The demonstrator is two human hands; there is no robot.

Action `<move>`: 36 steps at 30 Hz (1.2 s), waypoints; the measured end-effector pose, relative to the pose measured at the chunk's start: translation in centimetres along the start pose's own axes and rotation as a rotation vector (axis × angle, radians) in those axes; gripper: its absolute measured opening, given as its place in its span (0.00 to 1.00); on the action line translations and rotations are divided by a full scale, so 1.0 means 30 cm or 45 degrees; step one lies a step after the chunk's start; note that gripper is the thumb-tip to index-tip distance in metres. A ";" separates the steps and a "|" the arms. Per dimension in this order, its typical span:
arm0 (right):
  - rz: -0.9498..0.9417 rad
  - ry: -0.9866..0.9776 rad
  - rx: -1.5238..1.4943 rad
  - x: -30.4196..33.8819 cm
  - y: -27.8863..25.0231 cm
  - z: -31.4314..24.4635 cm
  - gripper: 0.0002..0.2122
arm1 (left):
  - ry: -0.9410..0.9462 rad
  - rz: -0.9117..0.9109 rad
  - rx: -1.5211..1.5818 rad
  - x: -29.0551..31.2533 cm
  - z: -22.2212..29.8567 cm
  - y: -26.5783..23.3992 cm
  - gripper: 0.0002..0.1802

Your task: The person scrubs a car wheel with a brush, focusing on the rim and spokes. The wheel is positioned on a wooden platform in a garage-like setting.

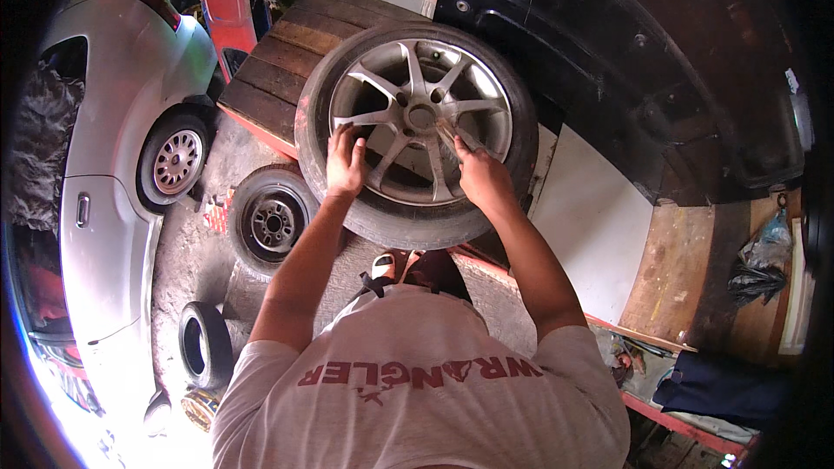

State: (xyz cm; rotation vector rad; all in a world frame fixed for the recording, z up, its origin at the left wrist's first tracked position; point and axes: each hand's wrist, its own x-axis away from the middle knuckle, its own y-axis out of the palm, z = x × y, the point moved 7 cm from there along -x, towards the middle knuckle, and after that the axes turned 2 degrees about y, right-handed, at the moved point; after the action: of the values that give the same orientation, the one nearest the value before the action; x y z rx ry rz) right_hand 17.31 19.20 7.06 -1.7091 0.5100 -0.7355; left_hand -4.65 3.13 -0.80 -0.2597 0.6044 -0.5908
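Note:
A silver multi-spoke alloy wheel with its black tire lies on a low wooden platform in front of me. My left hand rests at the near left of the rim, fingers stretched out over its edge and a spoke. Just right of the hub, my right hand is closed round a small brush, its brownish tip against the spokes. The grip hides most of the brush's handle. Dusty, brownish patches show on the spokes near it.
Left stands a silver car. A black steel wheel with a tire and a loose tire are on the floor. Wooden planks extend behind the wheel. On the right are a dark panel, a white board and a hanging plastic bag.

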 end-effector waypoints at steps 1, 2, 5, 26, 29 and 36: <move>-0.038 -0.010 0.026 0.005 -0.023 -0.007 0.25 | 0.036 -0.023 -0.097 -0.022 -0.009 -0.016 0.22; -0.063 0.010 0.025 0.000 -0.056 -0.019 0.26 | -0.011 -0.077 -0.156 -0.047 -0.034 -0.025 0.24; -0.065 0.083 0.130 -0.096 -0.103 -0.003 0.26 | -0.037 -0.199 -0.317 -0.120 -0.061 -0.039 0.29; 0.028 -0.273 0.645 -0.286 -0.071 -0.012 0.26 | -0.118 -0.275 -0.421 -0.108 -0.095 -0.038 0.29; -0.221 -0.310 0.675 -0.167 -0.132 -0.003 0.27 | -0.114 -0.271 -0.423 -0.112 -0.085 -0.046 0.30; -0.055 -0.100 0.341 -0.311 -0.105 0.028 0.30 | -0.090 -0.274 -0.428 -0.121 -0.088 -0.027 0.29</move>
State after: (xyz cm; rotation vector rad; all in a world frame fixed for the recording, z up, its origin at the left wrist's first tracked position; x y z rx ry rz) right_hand 11.14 26.88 8.03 -1.4954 0.3058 -0.7294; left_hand -9.04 4.46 -0.93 -0.6650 0.6100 -0.6824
